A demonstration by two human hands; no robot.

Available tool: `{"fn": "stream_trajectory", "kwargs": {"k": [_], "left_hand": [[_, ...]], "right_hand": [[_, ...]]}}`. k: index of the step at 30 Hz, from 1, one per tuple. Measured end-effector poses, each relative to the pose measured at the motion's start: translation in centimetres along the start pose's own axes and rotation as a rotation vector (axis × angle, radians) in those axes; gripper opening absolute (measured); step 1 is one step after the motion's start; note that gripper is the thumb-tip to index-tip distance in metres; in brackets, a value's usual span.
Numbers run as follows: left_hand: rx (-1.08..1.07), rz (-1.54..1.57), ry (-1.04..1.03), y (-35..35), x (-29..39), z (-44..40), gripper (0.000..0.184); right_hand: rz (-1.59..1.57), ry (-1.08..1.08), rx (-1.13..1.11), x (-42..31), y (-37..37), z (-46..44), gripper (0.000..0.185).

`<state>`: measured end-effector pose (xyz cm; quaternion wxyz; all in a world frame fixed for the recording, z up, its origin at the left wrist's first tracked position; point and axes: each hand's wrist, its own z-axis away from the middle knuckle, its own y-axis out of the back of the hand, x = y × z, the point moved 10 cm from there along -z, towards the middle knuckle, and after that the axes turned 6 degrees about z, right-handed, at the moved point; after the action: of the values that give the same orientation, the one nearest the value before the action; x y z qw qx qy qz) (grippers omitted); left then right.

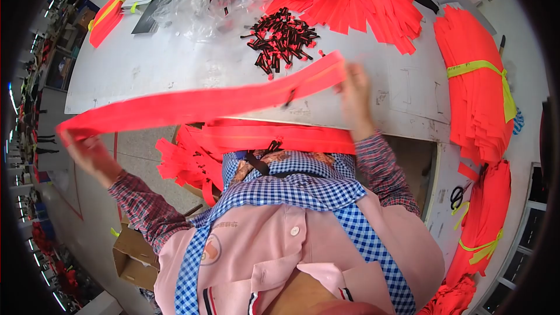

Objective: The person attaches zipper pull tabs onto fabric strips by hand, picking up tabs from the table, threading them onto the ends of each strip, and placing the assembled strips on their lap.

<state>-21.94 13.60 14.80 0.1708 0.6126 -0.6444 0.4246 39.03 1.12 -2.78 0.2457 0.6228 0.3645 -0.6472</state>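
Note:
A long red zipper (192, 106) with an orange line along it is stretched between my two hands over the table's front edge. My left hand (92, 156) is closed on its left end, out past the table at the left. My right hand (354, 94), slightly blurred, pinches the other end above the table. A small dark pull hangs from the zipper near its right part. More red zippers (291, 139) lie across my lap, and others droop to the left of it. A heap of black and red zipper pulls (283, 38) sits on the table beyond the zipper.
A clear plastic bag (198, 9) holding more pulls lies at the back of the white table (146, 64). Red bundles with yellow ties (475, 76) line the right side. Black scissors (458, 197) rest at the right; a cardboard box (134, 256) stands on the floor at left.

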Motion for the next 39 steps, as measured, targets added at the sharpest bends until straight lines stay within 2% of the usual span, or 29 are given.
{"fn": "stream_trajectory", "kwargs": {"k": [1, 3, 5, 8, 9, 10, 11, 13, 14, 15, 16, 19, 20, 23, 26, 29, 32, 35, 36, 39], "left_hand": [[0.066, -0.033, -0.112, -0.8, 3.7, -0.6, 0.029], [0.185, -0.136, -0.295, -2.9, 9.7, -1.1, 0.029], [0.294, -0.277, -0.437, -4.7, 13.7, -0.8, 0.027], [-0.050, -0.327, -0.273, -14.0, 11.7, 2.3, 0.022], [-0.239, -0.334, -0.050, -17.3, 8.5, 4.6, 0.020], [-0.542, -0.579, -0.035, -22.7, 7.1, 7.4, 0.022], [-0.710, -0.517, -0.008, -26.3, 4.9, 10.3, 0.025], [-0.987, -0.415, 0.294, -29.4, -0.4, 15.3, 0.032], [-1.048, -0.372, 0.219, -30.3, -1.2, 16.9, 0.035], [-1.005, -0.277, 0.159, -30.6, -1.8, 17.6, 0.036], [-1.001, -0.243, 0.205, -30.6, -2.7, 18.3, 0.034], [-0.960, -0.172, 0.350, -30.5, -4.4, 19.4, 0.030], [-0.945, -0.154, 0.402, -30.4, -4.8, 19.6, 0.028], [-0.918, -0.137, 0.474, -30.3, -5.2, 19.9, 0.025], [-0.815, -0.083, 0.514, -30.1, -5.2, 20.3, 0.022], [-0.804, -0.079, 0.503, -29.4, -6.0, 20.6, 0.018], [-0.843, -0.292, 0.275, -29.5, -4.8, 20.5, 0.013], [-0.859, -0.465, -0.080, -30.7, -1.9, 20.5, 0.012], [-0.855, -0.490, -0.218, -30.9, -1.4, 20.9, 0.014], [-0.844, -0.505, -0.372, -31.1, -1.1, 22.1, 0.016]], "right_hand": [[0.044, -0.066, -0.127, 1.7, -2.6, 2.0, 0.024], [0.310, -0.168, -0.615, 4.9, -8.5, 5.8, 0.024], [0.535, 0.135, -0.742, 1.3, -12.2, 7.8, 0.027], [0.346, 0.231, -0.764, -5.3, -15.1, 8.7, 0.032], [0.281, 0.291, -0.760, -7.6, -15.5, 8.9, 0.032], [0.217, 0.350, -0.757, -9.7, -15.8, 9.2, 0.033], [0.153, 0.407, -0.754, -11.5, -16.0, 9.6, 0.034], [0.164, 0.425, -0.662, -12.5, -15.4, 9.3, 0.025], [0.211, 0.397, -0.652, -12.2, -14.8, 9.1, 0.022], [0.257, 0.370, -0.642, -11.9, -14.3, 8.7, 0.019], [0.214, 0.344, -0.613, -11.5, -13.8, 8.4, 0.012], [0.231, 0.344, -0.617, -10.6, -12.7, 8.3, 0.013], [0.192, 0.236, -0.630, -10.4, -12.4, 8.2, 0.014], [0.210, 0.142, -0.662, -8.6, -12.2, 7.6, 0.017], [0.255, 0.386, -0.669, -10.6, -12.6, 8.0, 0.016], [0.288, 0.479, -0.679, -10.0, -13.1, 8.6, 0.014], [0.265, 0.342, -0.684, -8.4, -13.1, 8.8, 0.015], [0.201, 0.131, -0.629, -5.9, -12.7, 9.0, 0.015], [0.074, 0.129, -0.594, -5.1, -12.8, 9.0, 0.014], [-0.326, -0.250, -0.549, -2.1, -13.1, 9.7, 0.013]]}}
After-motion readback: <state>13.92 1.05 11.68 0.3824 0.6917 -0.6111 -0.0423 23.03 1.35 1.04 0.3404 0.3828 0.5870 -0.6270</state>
